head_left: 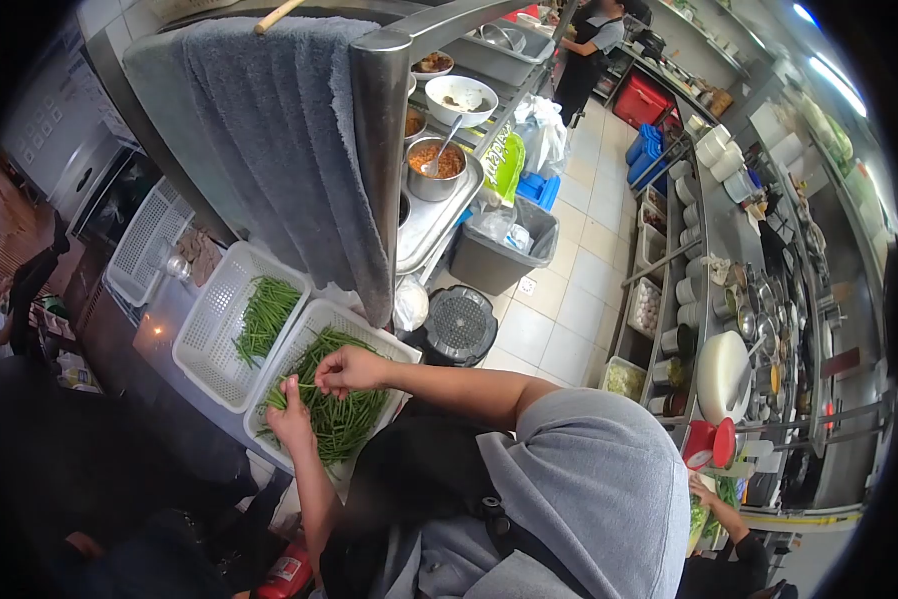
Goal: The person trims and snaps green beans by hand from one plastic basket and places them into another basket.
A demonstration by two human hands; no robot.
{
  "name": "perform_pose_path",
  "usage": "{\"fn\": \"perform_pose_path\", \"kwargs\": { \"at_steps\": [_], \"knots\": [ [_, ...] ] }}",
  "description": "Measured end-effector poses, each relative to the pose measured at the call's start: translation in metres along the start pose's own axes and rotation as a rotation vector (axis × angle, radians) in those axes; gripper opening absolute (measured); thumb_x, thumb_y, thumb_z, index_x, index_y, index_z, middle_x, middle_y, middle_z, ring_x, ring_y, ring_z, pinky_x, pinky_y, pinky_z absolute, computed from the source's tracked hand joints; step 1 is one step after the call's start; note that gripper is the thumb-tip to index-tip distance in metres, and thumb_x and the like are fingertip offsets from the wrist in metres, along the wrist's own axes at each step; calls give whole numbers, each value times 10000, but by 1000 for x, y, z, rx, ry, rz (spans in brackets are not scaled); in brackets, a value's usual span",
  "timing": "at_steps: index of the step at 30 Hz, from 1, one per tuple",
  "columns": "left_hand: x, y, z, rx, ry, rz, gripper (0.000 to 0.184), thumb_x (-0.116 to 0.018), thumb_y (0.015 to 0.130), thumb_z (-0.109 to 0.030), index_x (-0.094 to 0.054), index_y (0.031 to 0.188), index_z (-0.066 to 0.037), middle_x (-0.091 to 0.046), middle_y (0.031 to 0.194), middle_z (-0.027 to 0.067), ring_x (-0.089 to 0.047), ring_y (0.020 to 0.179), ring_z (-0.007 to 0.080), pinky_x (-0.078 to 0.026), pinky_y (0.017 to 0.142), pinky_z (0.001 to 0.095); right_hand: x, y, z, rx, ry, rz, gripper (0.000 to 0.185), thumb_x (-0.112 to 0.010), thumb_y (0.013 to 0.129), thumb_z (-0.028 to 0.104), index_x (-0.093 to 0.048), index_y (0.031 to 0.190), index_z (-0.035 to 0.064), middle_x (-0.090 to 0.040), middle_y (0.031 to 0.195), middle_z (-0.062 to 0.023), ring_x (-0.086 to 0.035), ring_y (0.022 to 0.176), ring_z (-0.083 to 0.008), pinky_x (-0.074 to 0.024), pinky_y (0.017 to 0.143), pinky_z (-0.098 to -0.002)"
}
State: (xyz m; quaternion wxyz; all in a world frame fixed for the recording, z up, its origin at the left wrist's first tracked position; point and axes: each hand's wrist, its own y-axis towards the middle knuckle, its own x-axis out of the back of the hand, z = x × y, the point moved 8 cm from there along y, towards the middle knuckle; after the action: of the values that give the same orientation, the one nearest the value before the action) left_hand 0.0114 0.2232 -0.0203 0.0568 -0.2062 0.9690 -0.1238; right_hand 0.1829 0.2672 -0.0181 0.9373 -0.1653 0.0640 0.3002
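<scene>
My left hand (292,419) is closed around a few green beans, with their ends sticking out past the thumb. Close beside it, my right hand (354,369) pinches the end of a bean that runs between the two hands. Both hands are over a white plastic basket (401,349) holding a loose heap of green beans (347,424). A second white perforated basket (207,344) stands against it on the left, with a smaller pile of green beans (269,314) toward one side.
A grey towel (279,130) hangs over a metal rail by the baskets. Bowls of food, including a metal bowl with a spoon (436,168), stand on a rack. A grey bin (504,245) and black round lid (459,324) are on the floor. Other people work nearby.
</scene>
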Motion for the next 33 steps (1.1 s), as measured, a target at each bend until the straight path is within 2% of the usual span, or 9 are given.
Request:
{"fn": "perform_pose_path", "kwargs": {
  "at_steps": [4, 5, 9, 13, 16, 18, 21, 25, 33],
  "knots": [
    [-4, -2, 1, -17, -38, 21, 184, -763, 949, -231, -687, 906, -70, -472, 671, -94, -319, 502, 15, -221, 451, 241, 1, -4, 11, 46, -350, -55, 131, -622, 949, 103, -718, 1017, 45, -717, 848, -36, -677, 682, -121, -564, 613, -288],
    [-3, -1, 3, 10, -34, 30, 158, -759, 953, -212, -691, 907, -77, -484, 689, -98, -322, 512, 10, -220, 454, 241, 3, 0, 18, 311, -547, -140, 118, -639, 943, 119, -718, 999, 52, -708, 840, -34, -672, 667, -127, -551, 600, -302],
    [-14, -6, 11, 118, -492, 75, 109, -686, 1006, -181, -672, 1031, -75, -422, 617, -67, -354, 457, 49, -245, 424, 243, 4, 20, -32, 118, 543, -153, 108, -577, 990, 34, -672, 1021, 75, -663, 864, -38, -624, 754, -149, -520, 668, -311],
    [-9, -10, 7, 57, -584, 94, 214, -617, 1047, -264, -633, 1065, -51, -475, 650, -25, -424, 502, 78, -322, 450, 264, 7, 19, -36, 0, 699, -196, 84, -591, 986, 70, -674, 988, 82, -637, 801, -20, -588, 705, -154, -502, 669, -324],
    [8, -4, 12, 46, -547, 62, 257, -586, 1062, -301, -621, 1066, -47, -526, 714, 3, -489, 562, 103, -388, 489, 279, 31, 11, -50, -263, 257, -237, 104, -642, 965, 143, -692, 949, 54, -697, 784, -59, -642, 655, -199, -533, 621, -357],
    [19, -1, 9, 10, -423, 32, 274, -566, 1070, -311, -618, 1074, -42, -592, 798, 40, -586, 644, 152, -508, 567, 305, 39, 8, -7, 3, -986, -276, 198, -703, 920, 228, -720, 976, 38, -743, 832, -127, -700, 712, -307, -566, 702, -413],
    [19, -6, -3, 76, -428, 113, 253, -589, 1057, -296, -605, 1086, -45, -635, 867, 65, -634, 710, 187, -562, 649, 330, 47, 23, -4, 251, -845, -445, 269, -742, 877, 286, -736, 993, 43, -744, 911, -174, -714, 840, -373, -569, 802, -446],
    [20, -5, -5, 44, -334, 140, 239, -526, 1085, -241, -607, 1111, -18, -634, 900, 62, -648, 742, 186, -592, 670, 353, 26, 64, -20, 108, -1115, -187, 269, -745, 877, 289, -744, 916, 23, -752, 872, -155, -731, 818, -333, -574, 771, -421],
    [33, -4, 16, 154, -130, 274, 255, -563, 1068, -244, -620, 1200, -34, -643, 823, 56, -601, 696, 158, -478, 598, 290, 15, 20, 34, 210, -1076, -378, 220, -727, 889, 271, -745, 933, 56, -740, 867, -170, -726, 815, -347, -569, 778, -458]
  ]
}}
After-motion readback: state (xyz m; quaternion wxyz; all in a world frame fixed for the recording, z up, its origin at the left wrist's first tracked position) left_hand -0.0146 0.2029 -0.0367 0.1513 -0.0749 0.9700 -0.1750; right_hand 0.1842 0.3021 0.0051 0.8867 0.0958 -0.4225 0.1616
